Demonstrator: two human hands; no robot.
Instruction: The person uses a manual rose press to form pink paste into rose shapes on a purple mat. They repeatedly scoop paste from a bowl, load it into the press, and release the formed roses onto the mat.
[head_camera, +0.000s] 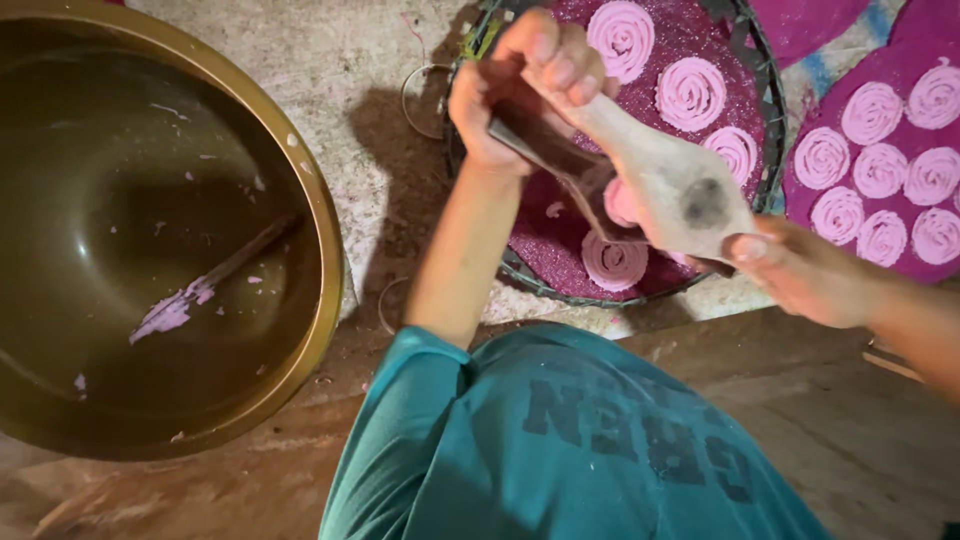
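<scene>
A wooden press with two long handles hangs over a round woven tray covered by a dark pink cloth. My left hand grips the handles at their far end. My right hand holds the broad near end of the press. Pink dough shows under the press, just above a coiled pink spiral on the cloth. Several more pink spirals lie further back on the same tray.
A big brass bowl at the left holds a spatula smeared with pink dough. A second pink cloth with several spirals lies at the right. My teal shirt fills the bottom.
</scene>
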